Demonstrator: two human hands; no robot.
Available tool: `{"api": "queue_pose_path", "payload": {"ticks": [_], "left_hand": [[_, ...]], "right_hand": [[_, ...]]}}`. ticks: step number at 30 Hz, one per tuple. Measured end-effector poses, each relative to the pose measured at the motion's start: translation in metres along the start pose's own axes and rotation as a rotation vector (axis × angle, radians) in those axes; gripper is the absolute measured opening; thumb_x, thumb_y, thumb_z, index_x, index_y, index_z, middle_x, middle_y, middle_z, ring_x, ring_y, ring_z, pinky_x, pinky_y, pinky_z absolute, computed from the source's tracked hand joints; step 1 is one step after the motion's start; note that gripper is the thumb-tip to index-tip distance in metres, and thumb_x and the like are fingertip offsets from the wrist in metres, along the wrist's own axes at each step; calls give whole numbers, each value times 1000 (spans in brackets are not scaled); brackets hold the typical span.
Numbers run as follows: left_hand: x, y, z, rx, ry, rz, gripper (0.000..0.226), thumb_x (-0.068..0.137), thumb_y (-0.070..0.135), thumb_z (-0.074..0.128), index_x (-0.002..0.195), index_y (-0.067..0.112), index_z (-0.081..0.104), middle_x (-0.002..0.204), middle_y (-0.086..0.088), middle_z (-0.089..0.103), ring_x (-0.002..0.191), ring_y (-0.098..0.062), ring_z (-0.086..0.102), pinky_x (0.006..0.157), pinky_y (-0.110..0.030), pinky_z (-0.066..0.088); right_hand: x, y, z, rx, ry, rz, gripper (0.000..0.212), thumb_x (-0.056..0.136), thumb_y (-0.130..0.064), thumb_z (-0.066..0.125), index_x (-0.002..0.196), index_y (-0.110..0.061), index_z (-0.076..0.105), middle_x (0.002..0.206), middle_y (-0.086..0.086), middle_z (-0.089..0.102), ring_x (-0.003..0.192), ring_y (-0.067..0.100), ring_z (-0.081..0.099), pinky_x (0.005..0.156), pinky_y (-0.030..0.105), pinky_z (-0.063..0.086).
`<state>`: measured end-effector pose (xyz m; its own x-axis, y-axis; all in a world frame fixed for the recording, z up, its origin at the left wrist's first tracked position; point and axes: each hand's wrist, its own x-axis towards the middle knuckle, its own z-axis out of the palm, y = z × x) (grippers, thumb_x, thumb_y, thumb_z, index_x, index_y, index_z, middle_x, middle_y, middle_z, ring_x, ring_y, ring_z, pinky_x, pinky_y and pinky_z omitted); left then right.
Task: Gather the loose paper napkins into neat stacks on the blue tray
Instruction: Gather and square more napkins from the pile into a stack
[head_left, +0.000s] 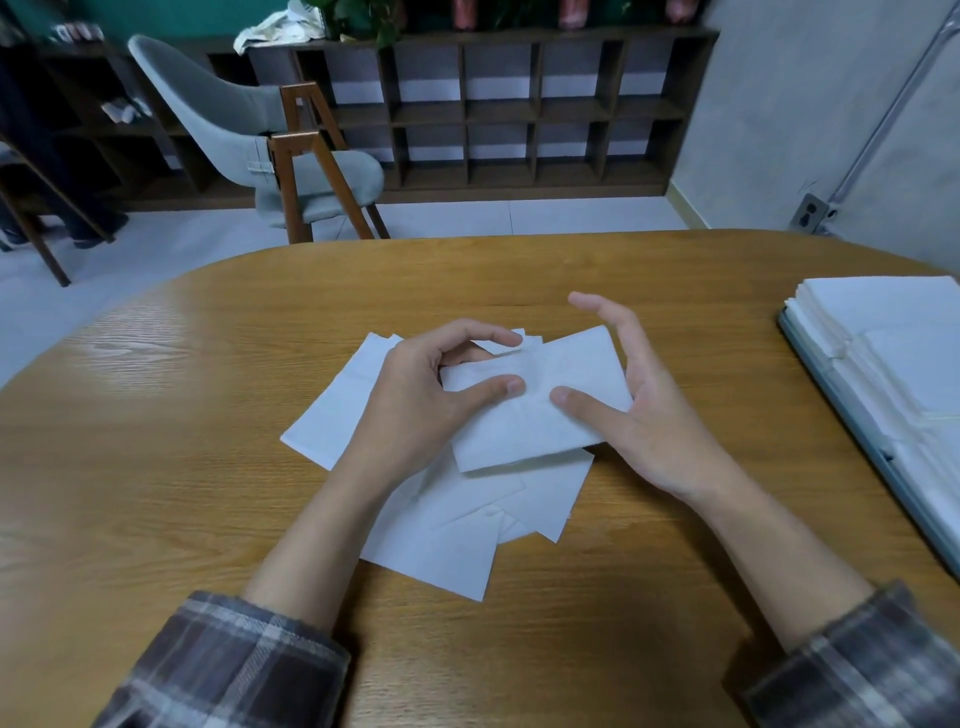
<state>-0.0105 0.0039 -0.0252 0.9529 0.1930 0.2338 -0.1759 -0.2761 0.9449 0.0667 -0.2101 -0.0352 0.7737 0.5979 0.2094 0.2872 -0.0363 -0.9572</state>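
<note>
Several loose white paper napkins lie overlapping in the middle of the wooden table. On top of them is a folded napkin. My left hand grips its left end, thumb on top and fingers curled over the far edge. My right hand holds its right end, thumb pressed on top, fingers extended behind it. At the right edge of the table sits the blue tray with neat stacks of white napkins on it.
The wooden table has a rounded far edge. Beyond it stand a grey chair with wooden legs and a dark cubby shelf along the wall. A wall socket is at the right.
</note>
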Motion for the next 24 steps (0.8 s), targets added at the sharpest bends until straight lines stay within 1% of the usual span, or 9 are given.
{"api": "queue_pose_path", "payload": {"ticks": [3,6,9,11,13,14,17,20,24], "left_hand": [[0,-4,0,37,4,13,29,87,15,86,113,24,76,91,3,79,90,-16,75,77,-29,59],[2,-7,0,162,99,61,30,90,27,84,117,33,73,112,13,74,105,-5,68,86,-24,52],[3,-5,-1,22,68,-36,34,93,31,79,126,30,70,111,13,75,103,-3,70,85,-23,53],[2,-3,0,-89,41,-73,32,95,24,79,125,28,70,89,-8,72,80,-24,70,74,-34,55],[3,-7,2,-47,96,-36,28,95,23,80,120,31,70,86,-27,63,69,-47,61,66,-43,50],[3,-10,3,-8,124,-20,28,95,24,80,119,33,70,84,-28,59,67,-49,58,63,-45,49],[2,-14,6,118,167,48,32,95,22,80,123,31,66,78,-12,55,67,-20,57,67,-33,50],[1,-21,1,386,52,102,43,92,24,80,130,32,60,102,10,71,101,-3,66,87,-23,52],[2,-30,-3,643,-118,127,32,86,39,84,115,34,72,114,19,70,104,2,62,91,-33,52]], "right_hand": [[0,0,1,-21,1,-27,70,98,-10,72,148,-49,41,136,2,62,118,29,65,104,57,53],[0,-1,1,41,38,-71,64,98,-1,69,142,-42,48,122,-1,65,106,21,68,90,40,59],[1,-2,-3,178,65,-85,60,95,1,70,138,-36,53,117,0,65,104,18,66,87,32,58],[1,-4,-6,341,44,-34,54,92,-3,71,134,-34,59,115,-1,65,104,17,66,84,30,58],[3,-4,-8,425,-20,35,40,88,-8,71,124,-28,72,117,-1,70,105,16,68,83,27,58],[3,-2,-9,371,-36,50,33,88,-10,72,117,-25,78,119,-1,74,109,16,70,87,28,58],[4,7,-10,66,79,39,27,95,-3,72,113,-21,81,122,-6,77,123,10,67,108,30,49],[6,8,-14,-173,316,50,33,98,1,65,115,-23,80,118,-19,76,118,-11,62,101,6,41],[9,16,-20,-276,395,70,35,99,-2,63,120,-26,79,123,-23,72,119,-15,58,96,-1,38]]}}
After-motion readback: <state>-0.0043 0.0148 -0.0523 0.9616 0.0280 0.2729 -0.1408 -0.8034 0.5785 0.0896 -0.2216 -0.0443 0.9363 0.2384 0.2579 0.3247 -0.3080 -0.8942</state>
